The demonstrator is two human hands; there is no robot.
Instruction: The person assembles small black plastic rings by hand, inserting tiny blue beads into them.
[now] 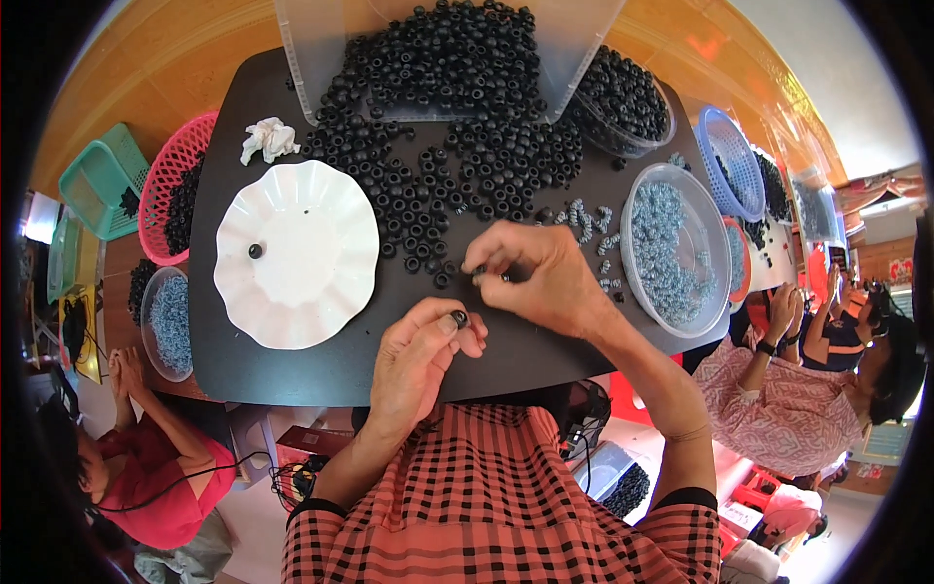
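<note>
Pinching a round black piece point(459, 318) between thumb and fingertips, the left hand point(413, 355) is nearly closed, just below the centre of the frame; the piece sits at the tip of the thumb. Above and to the right, the right hand point(545, 277) curls with thumb and forefinger drawn together on a small dark thing point(478, 272), too small to make out clearly. The hands are near each other but apart.

Just above them, loose black pieces point(413, 219) cover the dark table point(292, 375) up to a clear bin point(298, 58) at the top centre. Small grey-blue coils point(585, 222) lie right of the right hand, next to a clear tub point(717, 219) of similar ones. Left of centre stands a white scalloped plate point(302, 253) bearing a single black piece point(255, 251); a crumpled tissue point(269, 140) lies at the upper left. Farther out, a pink basket point(153, 209) sits at the left and a blue basket point(715, 122) at the upper right.
</note>
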